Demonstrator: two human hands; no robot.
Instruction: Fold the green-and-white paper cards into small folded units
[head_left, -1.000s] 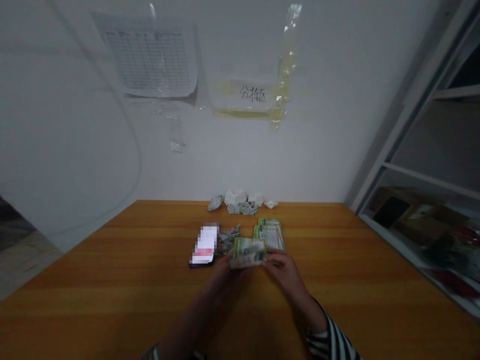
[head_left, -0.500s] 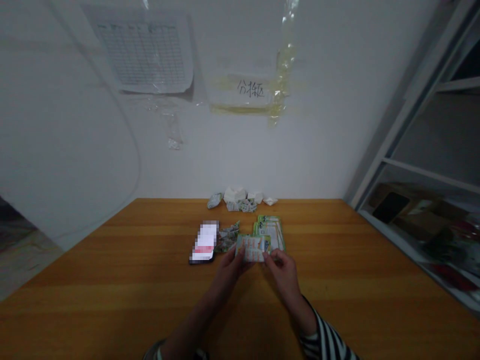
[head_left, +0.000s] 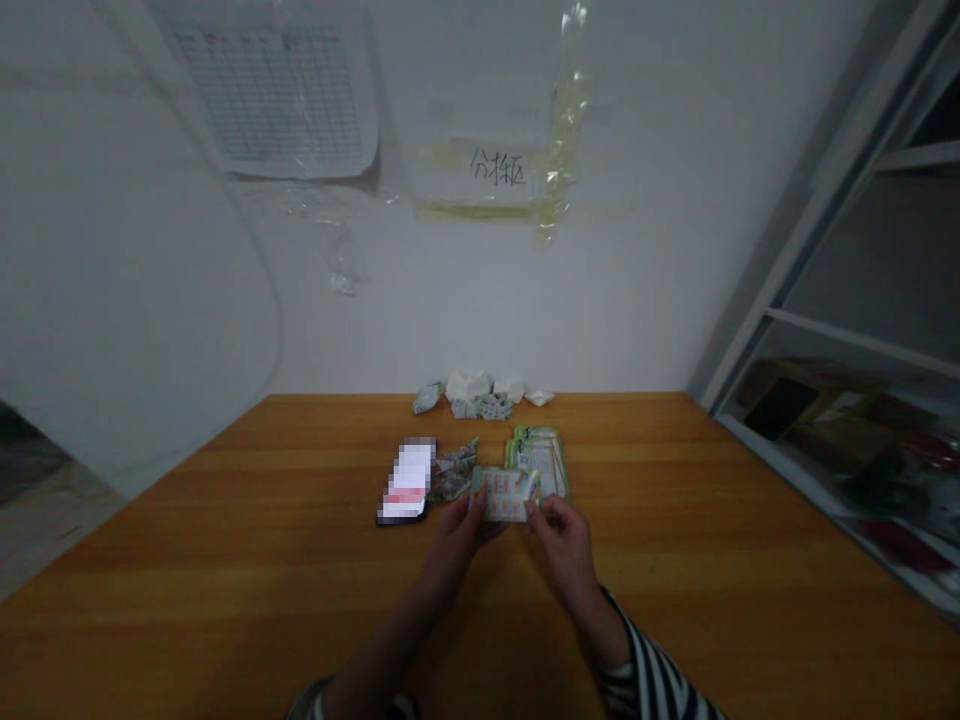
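Printed card (head_left: 504, 494) sat pinched between both hands, low over the wooden table (head_left: 225, 570), near the centre of my view. Left hand (head_left: 457, 535) held its left edge, right hand (head_left: 561, 545) its lower right corner: hands together on the one card, not touching each other. Clock positions below are taken from the card, 12 toward the wall.

At 1 o'clock, green-edged card stack (head_left: 541, 462), right by the held card. I couldn't tell if they touched. Risk: a low move could have snagged the stack and fanned it out.

At 9 o'clock, phone (head_left: 406, 480), screen lit and pixelated, just left of the left hand. A wide left wrist could have shoved it.

At 10 o'clock, crumpled green-and-white scraps (head_left: 454, 478), between phone and stack. Loose bits could have mixed with the cards.

At 12, crumpled paper pile (head_left: 471, 392) on the table's far edge, easy to push off.

Light was dim and the print tiny, so I couldn't read the card from here. Misreading it was a real risk.
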